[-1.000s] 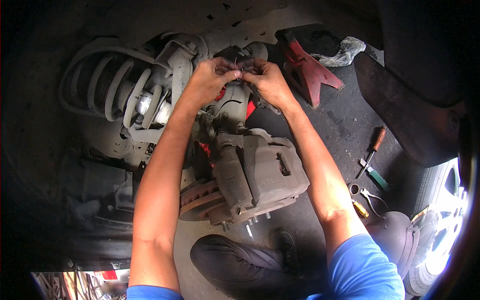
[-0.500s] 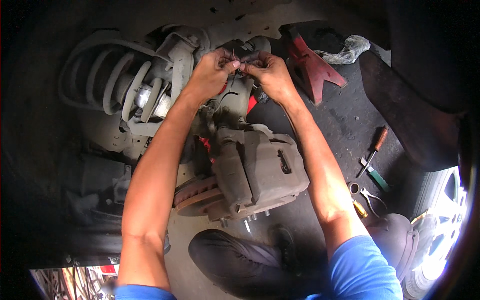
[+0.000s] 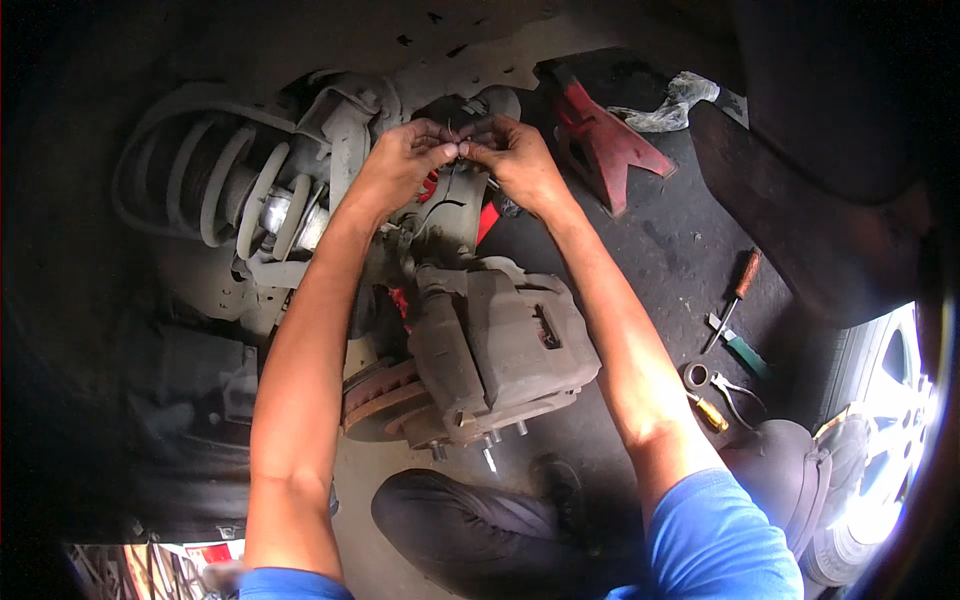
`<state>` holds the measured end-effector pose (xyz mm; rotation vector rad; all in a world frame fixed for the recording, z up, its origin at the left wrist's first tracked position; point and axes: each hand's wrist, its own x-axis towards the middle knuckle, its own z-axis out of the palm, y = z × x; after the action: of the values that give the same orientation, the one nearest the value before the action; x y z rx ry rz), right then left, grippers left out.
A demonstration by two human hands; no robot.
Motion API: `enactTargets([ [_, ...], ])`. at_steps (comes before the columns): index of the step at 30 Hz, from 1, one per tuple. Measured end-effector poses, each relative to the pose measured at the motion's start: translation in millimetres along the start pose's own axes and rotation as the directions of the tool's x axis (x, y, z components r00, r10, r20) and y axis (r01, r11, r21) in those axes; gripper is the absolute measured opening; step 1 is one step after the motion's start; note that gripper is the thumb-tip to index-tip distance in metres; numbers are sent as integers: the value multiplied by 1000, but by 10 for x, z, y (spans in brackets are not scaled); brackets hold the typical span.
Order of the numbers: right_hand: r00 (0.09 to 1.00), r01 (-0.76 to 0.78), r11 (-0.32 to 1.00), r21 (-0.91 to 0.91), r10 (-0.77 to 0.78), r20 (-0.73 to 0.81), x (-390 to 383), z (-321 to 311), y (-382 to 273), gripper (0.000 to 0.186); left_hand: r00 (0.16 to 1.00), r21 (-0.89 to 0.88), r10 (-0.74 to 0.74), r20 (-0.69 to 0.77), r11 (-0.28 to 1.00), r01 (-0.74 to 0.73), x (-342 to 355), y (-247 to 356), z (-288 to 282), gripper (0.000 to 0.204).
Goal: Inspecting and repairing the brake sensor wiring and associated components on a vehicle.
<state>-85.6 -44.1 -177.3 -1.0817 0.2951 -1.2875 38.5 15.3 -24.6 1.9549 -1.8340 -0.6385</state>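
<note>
My left hand and my right hand meet fingertip to fingertip over the suspension arm, beyond the brake caliper. Both are pinched closed on a thin wire, whose fine end sticks up between them. The fingers hide most of it. Below the hands, a dark strand curves across the arm. The grey, dusty caliper sits over a rusty-edged brake disc between my forearms. Left of my left hand is the coil spring around its shock absorber.
A red jack stand stands at far right, beside crumpled clear plastic. On the dark floor lie a wooden-handled screwdriver, a green-handled tool, pliers and a yellow-handled screwdriver. A wheel rests at right.
The whole view has shifted slightly, so the hands and car parts appear a little further left and mostly lower. Both hands keep their pinch on the wire.
</note>
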Motion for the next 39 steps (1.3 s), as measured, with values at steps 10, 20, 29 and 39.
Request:
enactTargets([
  [10, 997, -18, 991, -133, 8, -74, -18, 34, -2, 22, 1000, -1, -15, -23, 1000, 15, 57, -58, -23, 31],
  [20, 977, 169, 884, -435, -209, -45, -59, 38, -63, 27, 995, 33, -38, -96, 999, 42, 54, -59, -42, 30],
  [29, 989, 113, 897, -428, -144, -41, -67, 50, -55, 34, 995, -71, -94, -45, 993, 90, 76, -83, -84, 31],
  [39, 996, 86, 949, -303, -91, -3, -86, 67, -96, 41, 994, 24, -112, -9, 993, 112, 29, -23, -107, 36],
])
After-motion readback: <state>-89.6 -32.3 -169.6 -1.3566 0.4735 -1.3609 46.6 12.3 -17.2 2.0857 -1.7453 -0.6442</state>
